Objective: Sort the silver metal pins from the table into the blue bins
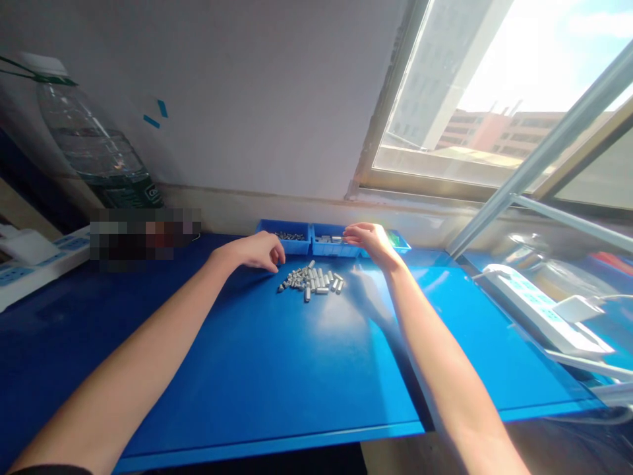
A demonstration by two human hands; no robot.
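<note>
Mid-frame, my half-spread left hand [258, 251] could brush cylinders [322, 290] apart; I can't tell if my right hand [372, 240] pinches any.

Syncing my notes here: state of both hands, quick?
Left hand: open, loosely curled, nothing visible in it.
Right hand: at the blue bin; grip cannot be told.

From the metal pieces [313, 282], the left hand [260, 251] curls at ten o'clock, the right hand [372, 241] at two, blue bins [337, 250] at twelve.
</note>
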